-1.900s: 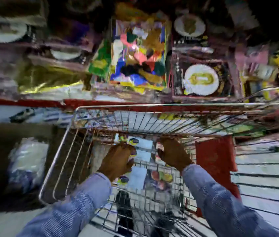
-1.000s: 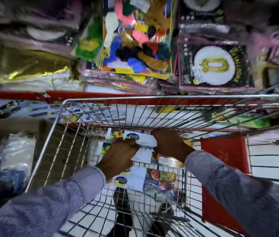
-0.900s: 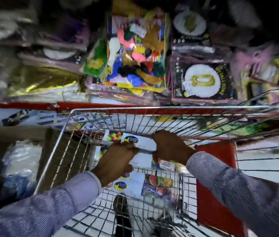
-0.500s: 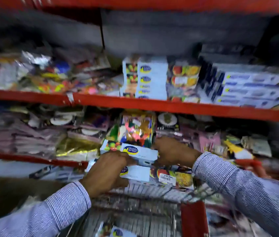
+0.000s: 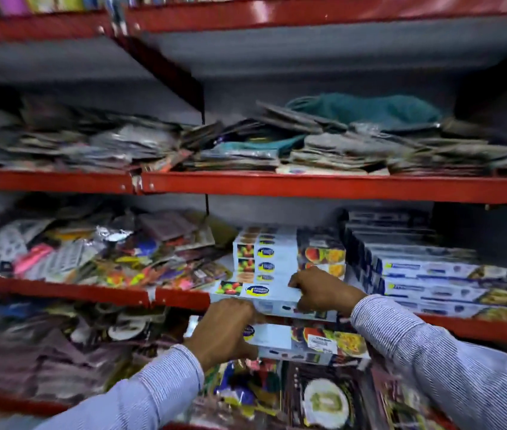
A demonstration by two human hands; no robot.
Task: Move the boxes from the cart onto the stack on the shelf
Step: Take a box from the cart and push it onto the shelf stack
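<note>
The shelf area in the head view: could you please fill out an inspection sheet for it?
Surface: red metal shelf, several tiers, all loaded.
Job's things: two white fruit-print boxes held stacked in front of the shelf edge; matching stack already on the shelf behind them.
Clutter: loose colourful packets left of the stack; blue-trimmed boxes to its right; flat grey packs on the tier above.
Hands: left hand and right hand both grip the boxes.
Cables: nothing seen.
Surroundings: cart out of view.
</note>
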